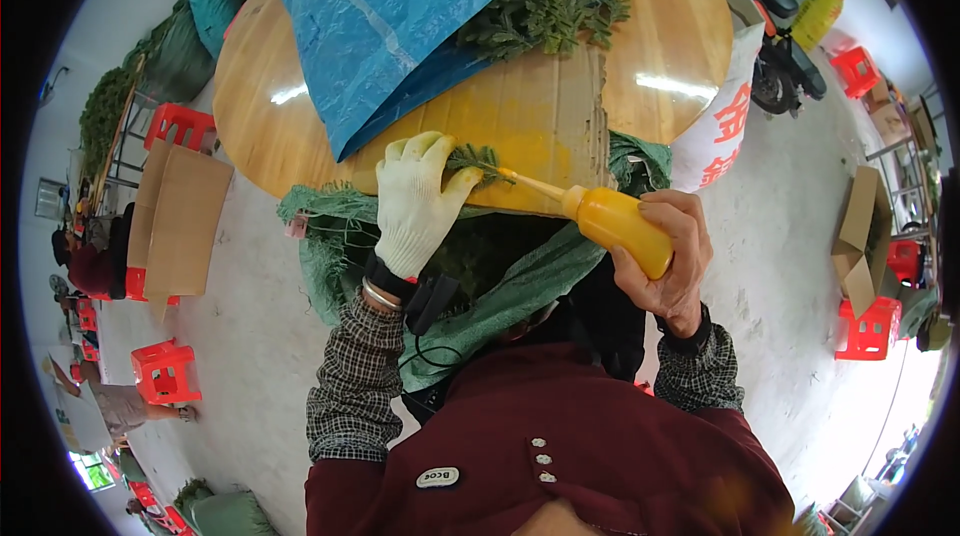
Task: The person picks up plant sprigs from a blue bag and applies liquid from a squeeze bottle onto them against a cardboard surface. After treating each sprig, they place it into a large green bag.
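My left hand (415, 201), in a white knit glove, pinches a small green artificial fir sprig (474, 158) over a yellow-stained cardboard sheet (560, 96). My bare right hand (668, 246) grips a yellow squeeze bottle (615, 221), tilted so that its long nozzle meets the sprig's right end. A green woven sack (520, 286), open with dark contents, lies below the cardboard's near edge. Beyond my hands, a blue plastic sheet (385, 6) partly covers a heap of sprigs (545, 11) on the round wooden table (255, 126).
Red plastic stools (165, 371) and cardboard boxes (180, 221) stand on both sides on the concrete floor (250, 336). A stuffed white sack (710, 141) leans at the table's right, near a scooter (775, 56). Other people (110, 401) sit at the far left.
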`<state>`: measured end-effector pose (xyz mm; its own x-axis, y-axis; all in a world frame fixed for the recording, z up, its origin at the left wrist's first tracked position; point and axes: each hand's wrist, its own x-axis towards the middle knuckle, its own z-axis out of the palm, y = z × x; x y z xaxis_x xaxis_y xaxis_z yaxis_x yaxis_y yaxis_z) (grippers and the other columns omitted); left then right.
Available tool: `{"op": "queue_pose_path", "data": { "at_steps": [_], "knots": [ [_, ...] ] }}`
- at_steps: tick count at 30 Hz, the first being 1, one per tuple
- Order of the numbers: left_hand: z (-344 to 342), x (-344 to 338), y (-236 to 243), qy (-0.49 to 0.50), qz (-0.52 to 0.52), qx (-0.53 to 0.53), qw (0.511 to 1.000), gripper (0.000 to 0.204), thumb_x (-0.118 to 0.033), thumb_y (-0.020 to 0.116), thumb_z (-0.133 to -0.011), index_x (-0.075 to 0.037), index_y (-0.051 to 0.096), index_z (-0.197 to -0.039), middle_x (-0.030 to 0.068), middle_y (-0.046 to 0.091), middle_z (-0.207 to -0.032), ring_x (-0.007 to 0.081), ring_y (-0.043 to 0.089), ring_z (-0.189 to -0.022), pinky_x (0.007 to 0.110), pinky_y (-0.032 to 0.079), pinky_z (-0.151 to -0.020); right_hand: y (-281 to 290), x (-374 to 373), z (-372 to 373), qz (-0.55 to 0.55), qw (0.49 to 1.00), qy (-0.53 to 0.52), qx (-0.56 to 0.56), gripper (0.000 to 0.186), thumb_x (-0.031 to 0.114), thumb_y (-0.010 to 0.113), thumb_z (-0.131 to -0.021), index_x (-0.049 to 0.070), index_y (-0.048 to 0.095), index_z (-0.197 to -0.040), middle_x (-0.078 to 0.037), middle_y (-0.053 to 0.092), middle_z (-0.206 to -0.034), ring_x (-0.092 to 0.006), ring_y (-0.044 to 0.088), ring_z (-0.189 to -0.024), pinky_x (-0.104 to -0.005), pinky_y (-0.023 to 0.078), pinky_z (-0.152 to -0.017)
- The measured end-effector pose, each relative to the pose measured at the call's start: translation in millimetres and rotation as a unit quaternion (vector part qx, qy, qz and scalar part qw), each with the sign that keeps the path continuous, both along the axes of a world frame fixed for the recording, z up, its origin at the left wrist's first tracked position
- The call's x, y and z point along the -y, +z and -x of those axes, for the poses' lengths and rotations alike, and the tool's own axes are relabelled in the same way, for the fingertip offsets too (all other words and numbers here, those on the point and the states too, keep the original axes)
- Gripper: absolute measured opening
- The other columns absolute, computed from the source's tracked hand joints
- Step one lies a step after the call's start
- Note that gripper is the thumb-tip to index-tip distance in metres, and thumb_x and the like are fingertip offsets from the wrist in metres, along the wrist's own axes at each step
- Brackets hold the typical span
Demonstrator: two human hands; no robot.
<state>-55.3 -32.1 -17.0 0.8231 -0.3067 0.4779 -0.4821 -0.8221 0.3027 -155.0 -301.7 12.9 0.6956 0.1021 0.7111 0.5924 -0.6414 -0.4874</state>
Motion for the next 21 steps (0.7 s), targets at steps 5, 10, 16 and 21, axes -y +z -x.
{"op": "queue_pose_path", "data": {
  "at_steps": [5,10,16,21],
  "knots": [
    [1,2,0,0.004,-0.009,-0.033,0.999,0.042,-0.024,0.075,-0.077,-0.002,0.065,-0.111,0.0099,0.063,-0.115,0.0313,0.053,-0.107,0.042,0.042,-0.089,10,-4,-16,0.002,1.0,0.021,0.008,0.046,0.007,0.075,-0.068,0.002,0.055,-0.11,-0.021,0.06,-0.099,-0.0315,0.063,-0.082,-0.0372,0.053,-0.07],
    [2,0,2,0.003,-0.004,-0.038,0.999,0.042,-0.024,0.075,-0.076,-0.002,0.065,-0.111,0.0098,0.063,-0.116,0.0316,0.053,-0.108,0.042,0.042,-0.089,14,-12,-33,0.016,0.998,0.054,-0.009,0.044,0.006,0.075,-0.067,0.003,0.056,-0.107,-0.019,0.06,-0.097,-0.0312,0.063,-0.081,-0.0367,0.053,-0.069],
    [-1,-2,-3,-0.001,0.004,-0.012,1.0,0.038,-0.025,0.076,-0.074,-0.004,0.066,-0.105,0.0089,0.062,-0.112,0.0314,0.054,-0.106,0.044,0.042,-0.085,19,-14,-37,0.034,0.998,0.059,-0.013,0.042,0.007,0.075,-0.067,0.003,0.057,-0.105,-0.018,0.06,-0.096,-0.0307,0.063,-0.08,-0.0367,0.053,-0.069],
    [-2,-1,-4,-0.005,0.008,-0.01,1.0,0.038,-0.025,0.076,-0.074,-0.005,0.066,-0.105,0.0086,0.063,-0.112,0.0311,0.054,-0.106,0.044,0.042,-0.085,21,-7,-32,0.041,0.998,0.047,-0.014,0.042,0.007,0.075,-0.067,0.003,0.058,-0.105,-0.018,0.06,-0.096,-0.0305,0.064,-0.079,-0.0366,0.054,-0.069]
  ]
}}
